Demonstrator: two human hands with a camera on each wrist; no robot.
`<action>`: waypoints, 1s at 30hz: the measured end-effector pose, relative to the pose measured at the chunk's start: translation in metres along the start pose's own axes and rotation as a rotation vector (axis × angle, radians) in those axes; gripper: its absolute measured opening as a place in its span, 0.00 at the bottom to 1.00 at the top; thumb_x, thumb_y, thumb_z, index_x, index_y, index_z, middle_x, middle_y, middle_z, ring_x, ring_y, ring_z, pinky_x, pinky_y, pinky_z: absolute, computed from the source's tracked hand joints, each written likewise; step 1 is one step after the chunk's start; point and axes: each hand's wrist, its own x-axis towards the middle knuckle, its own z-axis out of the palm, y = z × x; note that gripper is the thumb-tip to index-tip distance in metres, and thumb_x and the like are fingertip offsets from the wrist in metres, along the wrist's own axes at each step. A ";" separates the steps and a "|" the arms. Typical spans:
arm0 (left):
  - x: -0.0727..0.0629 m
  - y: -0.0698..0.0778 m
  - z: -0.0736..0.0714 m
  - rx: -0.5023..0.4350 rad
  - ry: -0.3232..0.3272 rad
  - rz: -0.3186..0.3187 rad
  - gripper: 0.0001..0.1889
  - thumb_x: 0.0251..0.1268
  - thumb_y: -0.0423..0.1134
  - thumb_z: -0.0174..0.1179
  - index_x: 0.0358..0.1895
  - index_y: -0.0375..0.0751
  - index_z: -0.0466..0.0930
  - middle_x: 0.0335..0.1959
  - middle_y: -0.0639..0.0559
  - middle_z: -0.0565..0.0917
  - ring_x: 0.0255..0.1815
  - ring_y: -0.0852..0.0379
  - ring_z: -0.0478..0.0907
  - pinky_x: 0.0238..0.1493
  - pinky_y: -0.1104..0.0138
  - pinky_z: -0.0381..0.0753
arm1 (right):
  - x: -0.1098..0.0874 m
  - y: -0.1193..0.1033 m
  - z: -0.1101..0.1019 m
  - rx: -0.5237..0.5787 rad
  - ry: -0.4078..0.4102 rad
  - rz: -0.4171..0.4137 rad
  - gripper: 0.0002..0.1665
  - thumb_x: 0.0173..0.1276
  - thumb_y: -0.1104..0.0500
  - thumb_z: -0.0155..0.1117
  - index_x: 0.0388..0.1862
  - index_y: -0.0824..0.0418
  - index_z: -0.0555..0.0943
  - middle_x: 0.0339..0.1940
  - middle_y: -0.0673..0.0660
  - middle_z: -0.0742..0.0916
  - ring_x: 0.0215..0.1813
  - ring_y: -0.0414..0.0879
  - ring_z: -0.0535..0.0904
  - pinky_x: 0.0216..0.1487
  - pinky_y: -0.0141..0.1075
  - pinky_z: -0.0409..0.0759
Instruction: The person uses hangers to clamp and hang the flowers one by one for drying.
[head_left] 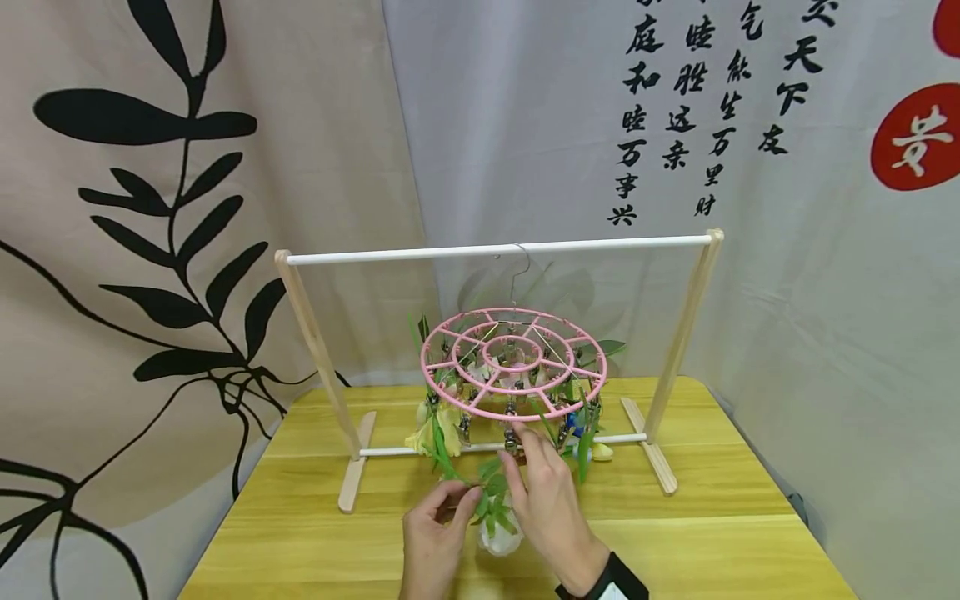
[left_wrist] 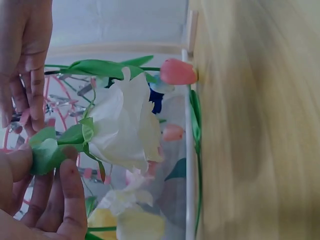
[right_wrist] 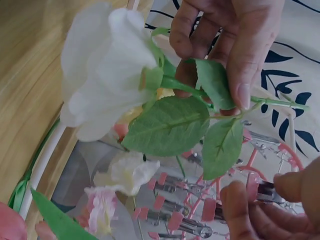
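Note:
My left hand (head_left: 438,537) pinches the green stem of an artificial white rose (right_wrist: 107,75) between thumb and fingers. Its bloom hangs downward above the table, with leaves (right_wrist: 167,122) around the stem. Just to the right and higher, my right hand (head_left: 551,500) reaches under the front rim of a round pink clip hanger (head_left: 513,392). In the right wrist view, that hand pinches a metal clip with pink tips (right_wrist: 253,187) between thumb and fingers. The rose stem and the clip are apart.
The hanger hangs by a wire hook (head_left: 521,271) from the white bar (head_left: 450,253) of a wooden stand. Other artificial flowers dangle from its clips, including a yellow one (head_left: 450,429) and pink tulips (left_wrist: 178,72). A printed cloth (head_left: 337,167) hangs behind the wooden table (head_left: 712,542).

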 end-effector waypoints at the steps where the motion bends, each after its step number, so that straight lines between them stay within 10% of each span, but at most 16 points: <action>1: 0.001 0.001 0.002 -0.014 -0.007 0.002 0.06 0.77 0.34 0.79 0.44 0.52 0.96 0.39 0.52 0.97 0.38 0.60 0.94 0.43 0.67 0.95 | 0.002 0.002 -0.002 -0.003 0.007 -0.002 0.23 0.78 0.70 0.79 0.68 0.73 0.84 0.55 0.67 0.94 0.53 0.57 0.96 0.50 0.45 0.98; 15: 0.007 0.011 0.019 -0.073 -0.098 0.076 0.04 0.77 0.31 0.78 0.47 0.44 0.96 0.44 0.46 0.97 0.36 0.62 0.94 0.40 0.66 0.97 | 0.013 0.018 -0.022 0.134 -0.050 0.109 0.18 0.68 0.58 0.88 0.55 0.55 0.95 0.40 0.49 0.96 0.35 0.35 0.81 0.33 0.29 0.77; 30: 0.009 0.016 0.027 -0.072 -0.190 0.014 0.03 0.79 0.35 0.77 0.50 0.44 0.96 0.47 0.43 0.95 0.37 0.61 0.94 0.41 0.64 0.98 | 0.023 0.019 -0.031 0.415 -0.149 0.333 0.13 0.73 0.57 0.89 0.51 0.55 0.94 0.47 0.51 0.98 0.44 0.40 0.96 0.50 0.34 0.97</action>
